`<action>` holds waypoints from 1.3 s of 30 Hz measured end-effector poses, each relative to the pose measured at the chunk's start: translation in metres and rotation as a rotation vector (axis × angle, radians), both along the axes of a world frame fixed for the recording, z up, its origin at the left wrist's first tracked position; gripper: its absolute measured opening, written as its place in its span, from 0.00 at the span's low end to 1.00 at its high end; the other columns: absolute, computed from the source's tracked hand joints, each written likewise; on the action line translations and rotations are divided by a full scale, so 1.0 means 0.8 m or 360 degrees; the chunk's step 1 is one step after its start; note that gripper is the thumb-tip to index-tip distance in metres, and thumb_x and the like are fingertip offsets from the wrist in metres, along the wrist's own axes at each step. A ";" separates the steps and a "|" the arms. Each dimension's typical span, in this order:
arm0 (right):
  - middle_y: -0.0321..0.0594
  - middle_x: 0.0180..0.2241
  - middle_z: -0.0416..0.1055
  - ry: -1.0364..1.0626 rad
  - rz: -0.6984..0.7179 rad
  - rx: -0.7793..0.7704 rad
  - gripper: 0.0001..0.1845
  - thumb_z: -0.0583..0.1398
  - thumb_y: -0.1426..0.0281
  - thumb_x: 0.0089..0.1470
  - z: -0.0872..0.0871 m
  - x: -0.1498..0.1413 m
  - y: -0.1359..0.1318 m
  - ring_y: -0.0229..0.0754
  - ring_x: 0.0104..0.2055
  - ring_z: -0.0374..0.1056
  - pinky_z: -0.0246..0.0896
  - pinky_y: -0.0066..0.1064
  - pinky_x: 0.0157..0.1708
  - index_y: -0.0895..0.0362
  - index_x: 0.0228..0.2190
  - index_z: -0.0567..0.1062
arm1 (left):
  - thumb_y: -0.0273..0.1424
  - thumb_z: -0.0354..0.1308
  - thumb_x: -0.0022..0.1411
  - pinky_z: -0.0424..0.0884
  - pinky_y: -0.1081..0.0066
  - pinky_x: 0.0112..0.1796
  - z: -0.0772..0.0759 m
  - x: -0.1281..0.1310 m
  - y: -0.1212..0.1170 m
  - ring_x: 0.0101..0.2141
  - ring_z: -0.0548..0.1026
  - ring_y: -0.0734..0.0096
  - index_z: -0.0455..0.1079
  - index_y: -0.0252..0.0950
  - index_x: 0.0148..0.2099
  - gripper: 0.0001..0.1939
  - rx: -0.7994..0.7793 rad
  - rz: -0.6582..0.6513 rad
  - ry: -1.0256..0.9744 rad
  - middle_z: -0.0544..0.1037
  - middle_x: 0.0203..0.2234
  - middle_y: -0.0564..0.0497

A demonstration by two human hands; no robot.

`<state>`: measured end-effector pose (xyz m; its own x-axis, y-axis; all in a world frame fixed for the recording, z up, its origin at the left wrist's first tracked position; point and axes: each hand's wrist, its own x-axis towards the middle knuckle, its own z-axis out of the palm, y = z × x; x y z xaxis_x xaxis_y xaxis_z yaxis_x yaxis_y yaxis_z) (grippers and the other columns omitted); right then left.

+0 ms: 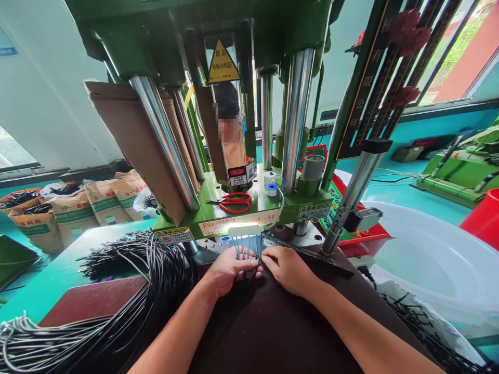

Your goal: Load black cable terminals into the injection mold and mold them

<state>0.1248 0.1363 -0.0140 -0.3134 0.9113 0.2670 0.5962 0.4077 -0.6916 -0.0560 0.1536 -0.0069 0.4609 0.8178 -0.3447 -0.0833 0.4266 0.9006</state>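
Observation:
At the front of a green press, several thin dark cables (257, 244) run down from below a lit white lamp bar (245, 230). My left hand (228, 269) is palm up under them, with the thumb closed over the cables against the fingers. Close beside it, my right hand (287, 267) pinches a cable at the left fingertips; the exact end it holds is too small to make out. Both hands are over the dark brown tabletop (265, 327). On the press bed (212, 187) lies a pair of red-handled scissors (236, 202).
A large bundle of black cables (156, 259) hangs over the left side. Steel columns (166, 140) and a cardboard sheet (128, 140) rise behind. A blue-and-white tape roll (272, 190) sits on the bed. At right are a slanted metal post (353, 192) and a white tub (436, 249).

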 end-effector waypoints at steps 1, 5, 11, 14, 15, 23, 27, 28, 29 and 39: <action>0.36 0.25 0.72 -0.0002 0.0000 0.0002 0.13 0.52 0.73 0.57 0.000 0.000 0.001 0.38 0.29 0.65 0.52 0.27 0.31 0.56 0.24 0.72 | 0.32 0.71 0.44 0.65 0.80 0.24 0.000 0.000 0.000 0.28 0.79 0.68 0.66 0.32 0.38 0.21 0.0003 -0.0003 -0.0002 0.79 0.26 0.47; 0.36 0.25 0.71 -0.0005 0.0001 -0.0005 0.13 0.52 0.73 0.57 0.000 0.000 0.002 0.38 0.29 0.65 0.52 0.27 0.30 0.56 0.24 0.72 | 0.32 0.71 0.44 0.68 0.78 0.27 -0.001 0.000 0.000 0.28 0.79 0.67 0.66 0.32 0.37 0.21 -0.0002 -0.0016 -0.0026 0.79 0.26 0.47; 0.36 0.25 0.72 -0.0012 0.0007 -0.0001 0.12 0.53 0.73 0.57 -0.002 0.001 -0.002 0.38 0.29 0.65 0.52 0.27 0.30 0.56 0.25 0.72 | 0.31 0.71 0.44 0.68 0.77 0.27 -0.002 0.000 0.001 0.28 0.79 0.67 0.65 0.32 0.38 0.21 0.0005 -0.0008 -0.0057 0.79 0.26 0.47; 0.37 0.26 0.72 -0.0018 0.0004 0.0025 0.13 0.53 0.73 0.58 -0.004 0.000 -0.001 0.38 0.29 0.65 0.53 0.27 0.30 0.56 0.25 0.73 | 0.31 0.70 0.46 0.64 0.80 0.23 -0.003 -0.001 0.001 0.28 0.79 0.67 0.65 0.32 0.38 0.20 0.0026 -0.0016 -0.0007 0.79 0.27 0.45; 0.37 0.26 0.73 -0.0018 0.0003 0.0030 0.13 0.53 0.73 0.58 -0.004 0.000 0.000 0.38 0.29 0.66 0.53 0.27 0.30 0.57 0.25 0.74 | 0.31 0.69 0.46 0.63 0.81 0.22 -0.003 -0.001 0.001 0.28 0.79 0.67 0.65 0.32 0.39 0.20 0.0034 -0.0012 0.0005 0.79 0.27 0.45; 0.38 0.25 0.73 -0.0022 -0.0028 0.0071 0.13 0.54 0.73 0.57 -0.007 -0.001 0.003 0.38 0.28 0.66 0.53 0.27 0.30 0.57 0.23 0.74 | 0.31 0.69 0.48 0.67 0.78 0.26 -0.001 -0.004 0.003 0.29 0.79 0.67 0.65 0.32 0.39 0.19 0.0012 -0.0013 0.0065 0.79 0.28 0.45; 0.37 0.26 0.73 -0.0040 -0.0031 0.0047 0.13 0.54 0.72 0.57 -0.007 0.000 0.003 0.37 0.29 0.66 0.52 0.27 0.31 0.57 0.24 0.73 | 0.30 0.69 0.47 0.70 0.76 0.29 -0.001 -0.004 0.005 0.29 0.79 0.67 0.65 0.32 0.38 0.18 0.0017 -0.0041 0.0047 0.79 0.28 0.45; 0.37 0.26 0.73 -0.0046 -0.0028 0.0044 0.13 0.54 0.73 0.57 -0.007 -0.001 0.003 0.37 0.29 0.65 0.52 0.27 0.31 0.57 0.24 0.73 | 0.30 0.69 0.47 0.70 0.75 0.29 -0.001 -0.004 0.005 0.30 0.79 0.67 0.66 0.32 0.39 0.19 -0.0007 -0.0030 0.0045 0.79 0.28 0.45; 0.38 0.26 0.73 -0.0051 -0.0027 0.0043 0.13 0.54 0.73 0.57 -0.006 -0.001 0.003 0.37 0.29 0.65 0.53 0.27 0.31 0.57 0.23 0.73 | 0.30 0.69 0.47 0.71 0.75 0.29 -0.001 -0.004 0.005 0.30 0.79 0.66 0.66 0.33 0.39 0.19 -0.0027 -0.0021 0.0043 0.79 0.28 0.46; 0.38 0.26 0.73 -0.0059 -0.0026 0.0021 0.14 0.53 0.72 0.58 -0.002 0.001 0.001 0.38 0.30 0.66 0.53 0.27 0.32 0.57 0.24 0.73 | 0.32 0.69 0.48 0.70 0.75 0.29 -0.001 -0.004 0.005 0.30 0.79 0.66 0.66 0.32 0.38 0.18 0.0004 -0.0050 0.0030 0.79 0.28 0.45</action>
